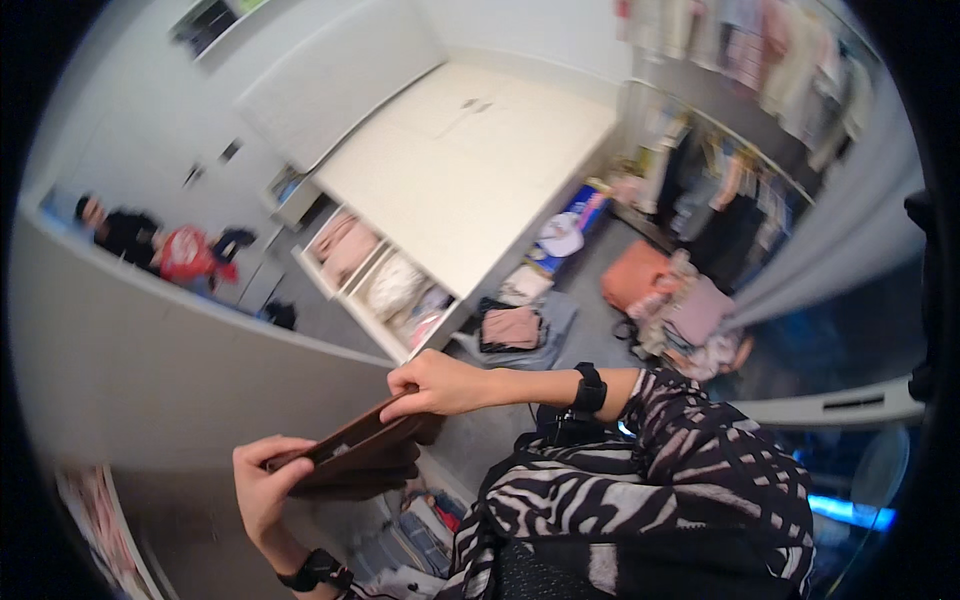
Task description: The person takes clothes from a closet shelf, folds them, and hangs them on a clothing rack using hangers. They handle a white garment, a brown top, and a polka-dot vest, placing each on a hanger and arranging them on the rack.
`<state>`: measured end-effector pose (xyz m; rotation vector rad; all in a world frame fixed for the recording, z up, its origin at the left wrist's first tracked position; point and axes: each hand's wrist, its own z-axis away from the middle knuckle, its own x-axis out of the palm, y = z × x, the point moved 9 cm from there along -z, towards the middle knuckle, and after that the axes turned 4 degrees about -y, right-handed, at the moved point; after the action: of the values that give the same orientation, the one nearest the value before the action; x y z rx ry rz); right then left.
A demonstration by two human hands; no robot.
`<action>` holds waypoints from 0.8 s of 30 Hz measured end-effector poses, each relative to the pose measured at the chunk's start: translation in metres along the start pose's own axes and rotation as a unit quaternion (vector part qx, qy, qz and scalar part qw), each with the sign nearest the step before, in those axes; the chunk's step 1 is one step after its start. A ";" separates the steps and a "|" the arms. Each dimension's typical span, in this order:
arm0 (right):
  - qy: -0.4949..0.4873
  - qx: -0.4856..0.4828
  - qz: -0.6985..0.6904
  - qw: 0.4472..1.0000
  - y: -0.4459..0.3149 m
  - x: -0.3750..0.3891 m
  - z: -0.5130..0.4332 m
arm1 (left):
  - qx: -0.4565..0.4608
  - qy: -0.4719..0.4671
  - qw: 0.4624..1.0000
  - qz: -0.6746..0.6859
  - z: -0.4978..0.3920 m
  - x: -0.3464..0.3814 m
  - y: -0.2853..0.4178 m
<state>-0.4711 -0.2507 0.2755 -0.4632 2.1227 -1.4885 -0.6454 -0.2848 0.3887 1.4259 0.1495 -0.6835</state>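
Observation:
A brown garment [367,454] is stretched between my two hands, its upper edge taut and the cloth hanging in folds below. Inside that edge shows a small pale label. My left hand [270,472] pinches the near end between thumb and fingers. At the far end, my right hand [439,382] grips the same edge, close to the corner of a bed drawer [397,352]. Both wrists wear black straps. Beneath the garment, folded clothes [409,536] lie low beside my body, partly hidden by my sleeve.
A bed base [465,165] has its drawer pulled out, with clothes inside. Folded clothes [511,328] and an orange bag-like bundle [637,277] lie on the floor. Clothes hang on racks [720,150] at right. Past a partition [187,360], another person [127,232] is beside a red item [187,255].

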 end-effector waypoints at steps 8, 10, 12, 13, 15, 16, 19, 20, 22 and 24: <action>0.115 0.042 0.022 0.992 0.007 -0.165 0.156 | 0.131 -0.216 0.930 -0.268 -0.122 0.172 0.025; 0.201 0.049 -0.002 0.978 0.021 -0.216 0.202 | 0.135 -0.216 0.917 -0.307 -0.168 0.224 0.020; 0.274 0.067 0.015 0.959 0.034 -0.271 0.258 | 0.119 -0.259 0.928 -0.241 -0.207 0.277 0.024; 0.297 0.076 0.007 0.952 0.044 -0.296 0.280 | 0.072 -0.274 0.939 -0.196 -0.228 0.300 0.025; 0.334 0.131 0.054 0.932 0.065 -0.341 0.324 | 0.175 -0.304 0.931 -0.095 -0.252 0.351 0.064; 0.346 0.138 0.052 0.926 0.083 -0.357 0.337 | 0.135 -0.299 0.942 -0.068 -0.268 0.370 0.064; 0.376 0.184 0.024 0.908 0.119 -0.383 0.389 | 0.092 -0.327 0.941 -0.007 -0.291 0.429 0.085; 0.377 0.205 0.031 0.903 0.132 -0.389 0.400 | 0.093 -0.329 0.940 0.008 -0.300 0.445 0.093; 0.381 0.254 0.008 0.889 0.157 -0.396 0.420 | 0.091 -0.340 0.936 0.016 -0.319 0.474 0.112; 0.404 0.272 -0.040 0.873 0.180 -0.405 0.433 | 0.104 -0.339 0.935 0.008 -0.337 0.498 0.128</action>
<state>0.1111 -0.3027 0.0708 0.3598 2.0627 -2.5302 -0.0788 -0.1411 0.1985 1.3092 -0.4890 -1.1644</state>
